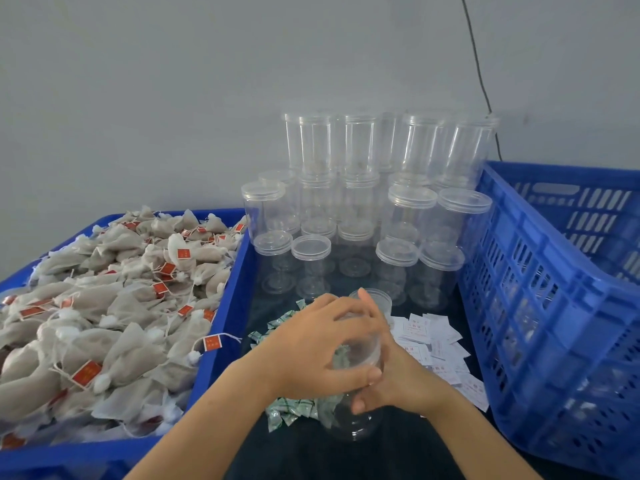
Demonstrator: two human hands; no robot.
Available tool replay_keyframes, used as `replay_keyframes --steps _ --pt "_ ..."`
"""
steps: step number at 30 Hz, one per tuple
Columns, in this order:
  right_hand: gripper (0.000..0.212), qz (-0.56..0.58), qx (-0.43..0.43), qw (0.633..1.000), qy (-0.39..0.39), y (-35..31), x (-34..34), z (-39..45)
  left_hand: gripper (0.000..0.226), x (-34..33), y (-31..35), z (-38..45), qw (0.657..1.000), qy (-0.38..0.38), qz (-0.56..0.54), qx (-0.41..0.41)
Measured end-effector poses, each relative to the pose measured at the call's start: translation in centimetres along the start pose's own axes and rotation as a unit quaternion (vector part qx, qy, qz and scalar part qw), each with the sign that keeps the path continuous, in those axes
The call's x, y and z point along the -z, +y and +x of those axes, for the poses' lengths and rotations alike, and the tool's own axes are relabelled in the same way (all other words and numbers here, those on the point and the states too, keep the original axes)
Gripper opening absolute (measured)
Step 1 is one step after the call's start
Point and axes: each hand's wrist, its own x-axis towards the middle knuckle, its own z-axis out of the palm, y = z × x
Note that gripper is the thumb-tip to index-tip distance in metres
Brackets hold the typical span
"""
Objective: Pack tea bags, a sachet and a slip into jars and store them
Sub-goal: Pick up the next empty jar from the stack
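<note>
Where the dark table point(398, 455) meets a plain grey wall point(173, 81), clear plastic lidded jars point(388, 202) stand stacked in tiers, with a thin black cable point(479, 71) running down the wall behind them. At left, a shallow blue plastic tray point(225, 306) is heaped with grey-white mesh tea bags point(104, 306), each carrying a small red tag on a string. At right, a tall blue perforated plastic crate point(554, 323) stands tilted against the stack; its contents cannot be made out. On the table between tray and crate lie two loose piles: green-and-white foil sachets point(287, 408) nearer the tray, and white paper slips point(436, 337) with red print nearer the crate. Over these piles, both hands hold one clear plastic jar point(360, 355), tilted with its mouth away from the viewer. The left hand point(322, 348) wraps over the jar's upper side, fingers curled round it; the right hand point(384, 375) grips it from the opposite side, thumb low on the jar's wall. Whether the held jar contains anything cannot be told.
</note>
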Motion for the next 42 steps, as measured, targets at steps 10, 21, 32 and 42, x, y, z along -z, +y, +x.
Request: replay_keyframes --steps 10,21,32,42 --pt "0.064 0.007 0.007 0.997 0.074 -0.2 -0.8 0.1 0.052 -1.1 1.2 1.0 0.988 0.064 -0.059 0.128" --pt "0.086 -0.01 0.022 0.994 0.107 0.1 -0.6 0.1 0.105 3.3 0.3 3.4 0.946 -0.217 0.0 0.242" --pt "0.093 -0.037 0.004 0.999 0.04 -1.1 0.5 -0.5 0.107 4.7 1.3 4.0 0.939 -0.248 0.142 0.194" --pt "0.087 -0.095 -0.002 0.994 0.044 -0.5 0.7 -0.8 0.077 4.9 1.3 4.0 0.953 -0.263 0.12 0.09"
